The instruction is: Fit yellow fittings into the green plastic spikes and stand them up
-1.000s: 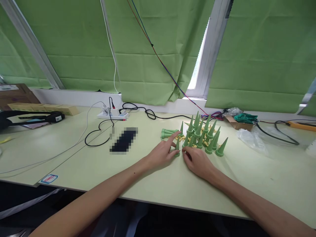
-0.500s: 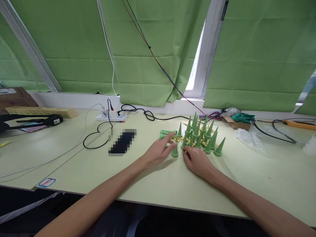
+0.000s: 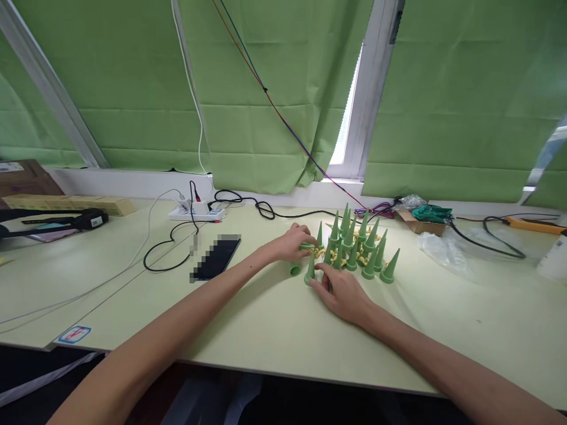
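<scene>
My left hand (image 3: 293, 242) is closed over the spot where green cones lie on their sides, fingers curled round one green cone (image 3: 306, 245) whose tip shows past them. Its palm side is hidden. By its wrist, another lying cone shows its round open base (image 3: 295, 270). My right hand (image 3: 344, 291) has thumb and forefinger on the lower part of an upright green cone (image 3: 310, 270). Behind it stand several more green cones (image 3: 348, 237) in a tight cluster, with small yellow pieces (image 3: 363, 260) scattered among them.
A dark phone (image 3: 217, 258), partly pixelated, lies to the left. A white power strip (image 3: 198, 213) with black cables stands near the wall. At the right are a small cardboard box (image 3: 423, 223), clear plastic wrap (image 3: 443, 252) and a white bottle (image 3: 553, 257).
My left hand has moved up over the lying cones and closed. My right hand has shifted left to the front upright cone, which is now tilted slightly less far right in view.
</scene>
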The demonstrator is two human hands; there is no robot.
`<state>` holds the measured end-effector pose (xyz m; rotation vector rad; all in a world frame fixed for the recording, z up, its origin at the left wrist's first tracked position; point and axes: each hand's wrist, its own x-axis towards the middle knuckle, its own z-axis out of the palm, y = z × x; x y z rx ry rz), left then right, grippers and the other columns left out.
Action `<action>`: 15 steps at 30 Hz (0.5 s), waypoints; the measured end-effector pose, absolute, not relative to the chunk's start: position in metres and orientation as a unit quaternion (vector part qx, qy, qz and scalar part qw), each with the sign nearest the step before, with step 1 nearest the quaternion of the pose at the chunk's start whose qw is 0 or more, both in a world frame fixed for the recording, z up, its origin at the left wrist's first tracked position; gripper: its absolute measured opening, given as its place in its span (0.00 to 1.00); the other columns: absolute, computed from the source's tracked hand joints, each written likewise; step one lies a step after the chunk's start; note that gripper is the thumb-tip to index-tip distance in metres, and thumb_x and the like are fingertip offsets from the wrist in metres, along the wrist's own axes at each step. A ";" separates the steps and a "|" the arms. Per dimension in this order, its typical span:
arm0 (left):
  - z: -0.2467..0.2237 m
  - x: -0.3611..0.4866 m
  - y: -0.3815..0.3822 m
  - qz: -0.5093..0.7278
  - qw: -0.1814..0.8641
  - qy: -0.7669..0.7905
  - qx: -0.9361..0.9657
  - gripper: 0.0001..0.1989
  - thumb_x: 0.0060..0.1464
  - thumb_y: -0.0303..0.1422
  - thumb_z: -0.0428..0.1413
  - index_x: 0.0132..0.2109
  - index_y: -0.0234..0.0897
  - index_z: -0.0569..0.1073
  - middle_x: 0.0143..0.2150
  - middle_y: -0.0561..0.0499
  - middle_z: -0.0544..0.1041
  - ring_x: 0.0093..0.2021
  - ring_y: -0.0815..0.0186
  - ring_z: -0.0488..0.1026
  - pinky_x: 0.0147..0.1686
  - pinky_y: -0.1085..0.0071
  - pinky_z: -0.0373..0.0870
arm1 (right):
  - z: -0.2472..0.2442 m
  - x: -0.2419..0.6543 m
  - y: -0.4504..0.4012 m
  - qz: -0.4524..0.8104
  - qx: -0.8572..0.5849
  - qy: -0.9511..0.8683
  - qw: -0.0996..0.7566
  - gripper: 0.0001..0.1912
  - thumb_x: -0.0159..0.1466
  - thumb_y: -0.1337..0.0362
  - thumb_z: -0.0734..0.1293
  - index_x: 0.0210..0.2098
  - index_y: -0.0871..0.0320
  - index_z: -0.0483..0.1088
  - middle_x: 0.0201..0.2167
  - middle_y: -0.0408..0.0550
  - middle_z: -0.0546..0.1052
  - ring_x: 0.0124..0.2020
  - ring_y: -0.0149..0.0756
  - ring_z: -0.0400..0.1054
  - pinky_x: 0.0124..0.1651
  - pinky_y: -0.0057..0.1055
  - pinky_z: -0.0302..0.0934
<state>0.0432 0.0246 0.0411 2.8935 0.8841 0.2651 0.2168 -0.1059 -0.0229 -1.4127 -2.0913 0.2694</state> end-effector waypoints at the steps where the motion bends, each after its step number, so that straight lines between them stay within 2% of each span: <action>1: 0.042 0.049 0.026 0.072 0.037 0.288 0.954 0.16 0.57 0.32 0.54 0.50 0.41 0.79 0.48 0.41 0.71 0.53 0.52 0.62 0.52 0.60 0.62 | -0.023 0.217 -0.106 0.098 -0.531 -0.790 0.292 0.13 0.70 0.59 0.61 0.49 0.58 0.70 0.25 0.40 0.75 0.26 0.34 0.68 0.31 0.29 0.53; 7: 0.041 0.068 0.025 0.032 0.007 0.284 0.958 0.11 0.55 0.32 0.57 0.43 0.40 0.81 0.41 0.41 0.69 0.46 0.54 0.61 0.43 0.64 0.60 | -0.023 0.216 -0.105 0.083 -0.527 -0.799 0.279 0.11 0.69 0.60 0.61 0.47 0.57 0.70 0.24 0.40 0.74 0.26 0.34 0.67 0.30 0.28 0.51; 15: 0.032 0.074 0.023 0.032 -0.002 0.276 0.961 0.07 0.57 0.29 0.55 0.36 0.37 0.79 0.40 0.43 0.68 0.44 0.56 0.60 0.42 0.64 0.59 | -0.024 0.216 -0.105 0.075 -0.526 -0.803 0.269 0.09 0.69 0.61 0.61 0.44 0.57 0.69 0.25 0.41 0.75 0.26 0.34 0.67 0.30 0.28 0.50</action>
